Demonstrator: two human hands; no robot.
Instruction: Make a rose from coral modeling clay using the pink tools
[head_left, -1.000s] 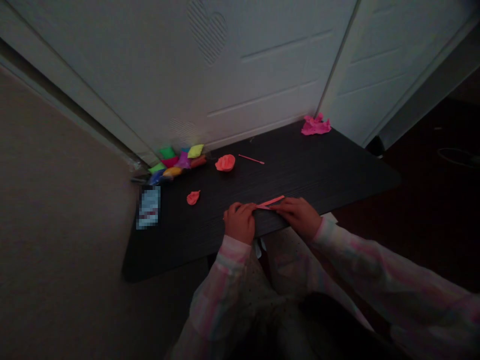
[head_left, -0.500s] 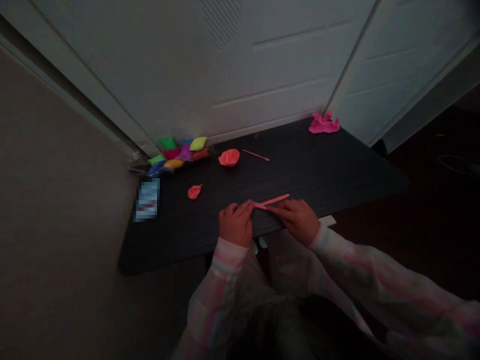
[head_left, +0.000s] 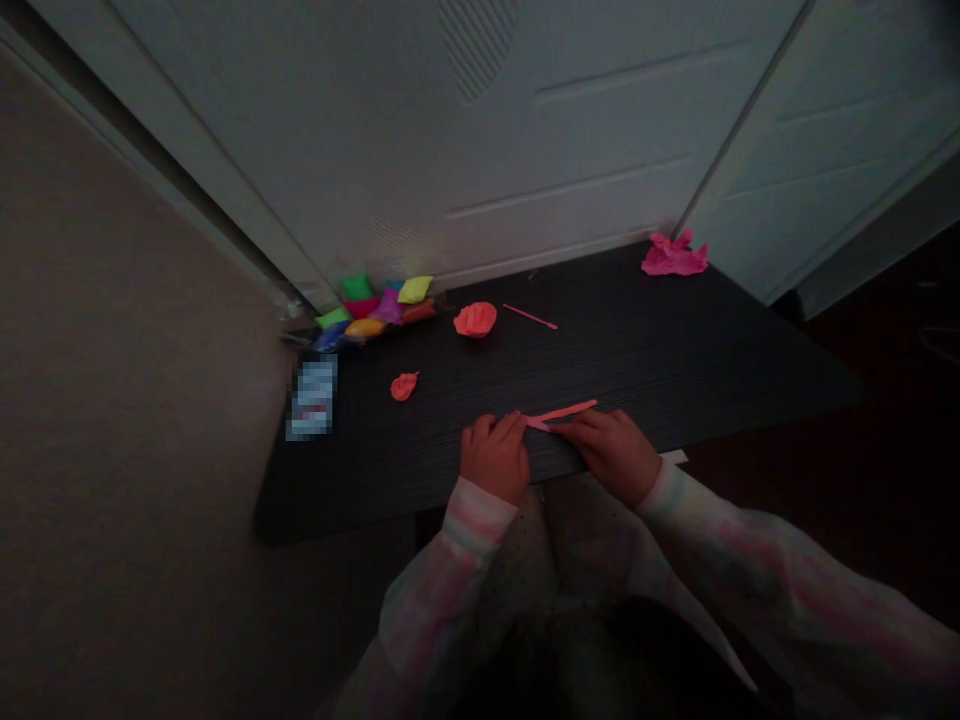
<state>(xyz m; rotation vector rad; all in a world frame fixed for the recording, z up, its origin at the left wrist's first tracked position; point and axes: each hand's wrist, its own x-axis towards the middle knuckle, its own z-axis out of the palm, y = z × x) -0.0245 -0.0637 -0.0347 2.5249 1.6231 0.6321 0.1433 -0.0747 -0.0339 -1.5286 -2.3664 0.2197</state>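
My left hand [head_left: 495,460] is at the near side of the dark table, its fingers bent and pressed on the left end of a short, light pink strip [head_left: 538,424]. On the other end of that strip are the fingertips of my right hand [head_left: 616,455], closed together. Just behind it lies a longer orange strip [head_left: 568,410], its left end close to the pink one and partly hidden by my left fingers. Whether the strips are paper or clay I cannot tell. A small crumpled orange piece [head_left: 403,386] rests farther left.
Behind my hands stand an orange flower-like cup [head_left: 475,321] and a thin pink stick [head_left: 530,317]. Several colourful packets [head_left: 386,303] lie at the back left, above a blurred blue-white packet [head_left: 313,397]. Crumpled pink paper [head_left: 675,255] sits at the back right corner of the table [head_left: 360,490].
The whole view has shifted, so everything appears slightly farther right. Both hands keep their place on the pink strip, with little movement of the fingers.
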